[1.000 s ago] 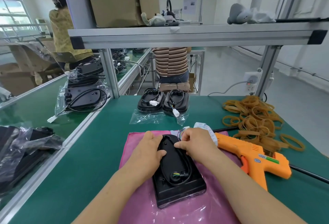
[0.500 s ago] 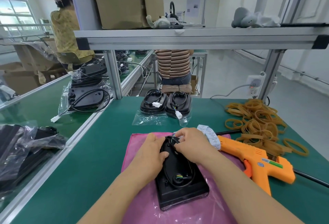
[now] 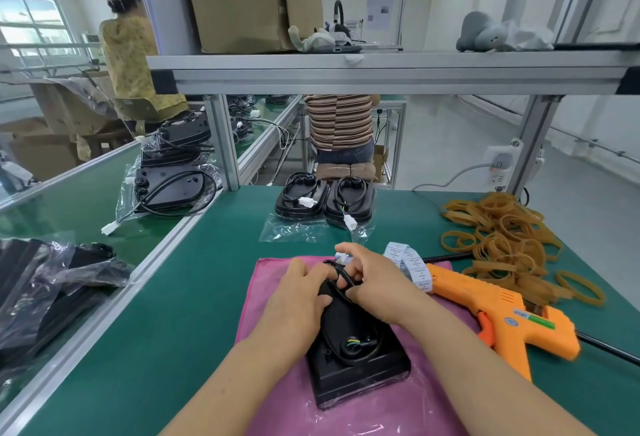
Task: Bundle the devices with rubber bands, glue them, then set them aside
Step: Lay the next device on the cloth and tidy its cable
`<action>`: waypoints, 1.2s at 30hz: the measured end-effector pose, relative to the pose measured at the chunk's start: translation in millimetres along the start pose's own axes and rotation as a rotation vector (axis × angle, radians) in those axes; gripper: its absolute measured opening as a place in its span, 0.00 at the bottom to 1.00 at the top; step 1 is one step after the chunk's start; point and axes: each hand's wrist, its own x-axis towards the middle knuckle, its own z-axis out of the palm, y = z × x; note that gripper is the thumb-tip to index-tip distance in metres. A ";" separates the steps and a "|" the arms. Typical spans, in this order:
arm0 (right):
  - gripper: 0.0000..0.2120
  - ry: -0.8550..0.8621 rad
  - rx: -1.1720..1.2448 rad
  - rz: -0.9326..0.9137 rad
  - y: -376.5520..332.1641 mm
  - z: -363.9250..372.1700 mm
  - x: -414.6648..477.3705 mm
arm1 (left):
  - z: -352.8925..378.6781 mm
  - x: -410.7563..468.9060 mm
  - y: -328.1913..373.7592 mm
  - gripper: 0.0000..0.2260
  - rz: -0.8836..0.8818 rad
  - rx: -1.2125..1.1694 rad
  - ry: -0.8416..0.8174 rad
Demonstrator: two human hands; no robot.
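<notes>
A black device (image 3: 356, 363) in a clear bag lies on a pink cloth (image 3: 263, 300) at the front of the green bench. Its black cable (image 3: 341, 273) loops up at the far end, where a white connector peeks out between my fingers. My left hand (image 3: 301, 300) holds the device's far left side, its index finger against the cable loop. My right hand (image 3: 374, 279) pinches the cable from the right. An orange glue gun (image 3: 502, 318) lies just right of the cloth. A heap of tan rubber bands (image 3: 502, 238) sits at the back right.
Two bagged black devices (image 3: 325, 200) lie side by side at the bench's far edge. A strip of white labels (image 3: 412, 266) lies beside the glue gun. More bagged devices (image 3: 169, 186) and dark bags (image 3: 45, 283) sit on the left bench. Two people sit beyond the frame posts.
Both hands have shifted toward the device's far end. The cable, lying flat in its groove a second ago, is now lifted into a loop between my fingers.
</notes>
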 end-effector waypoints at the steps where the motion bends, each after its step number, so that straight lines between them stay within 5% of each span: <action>1: 0.33 0.000 -0.002 -0.005 3.0 0.0 0.6 | 0.1 -0.4 0.1 0.16 0.010 0.004 -0.002; 5: 0.26 0.001 0.039 -0.011 13.4 -1.6 0.9 | -2.0 2.6 -1.2 0.17 0.044 0.055 -0.030; 12: 0.32 0.044 0.111 -0.011 17.7 3.3 -4.4 | -5.8 4.9 -2.1 0.16 0.056 0.123 -0.079; 24: 0.13 0.204 0.121 0.025 27.0 5.6 -2.6 | 0.0 -0.6 2.1 0.10 -0.002 0.160 0.056; 32: 0.21 0.192 0.116 0.039 28.4 9.4 -0.5 | 0.6 1.2 -2.3 0.08 -0.119 -0.028 0.124; 36: 0.26 0.166 -0.017 -0.005 21.7 6.4 3.1 | -0.5 5.0 -6.3 0.18 -0.184 -0.139 0.143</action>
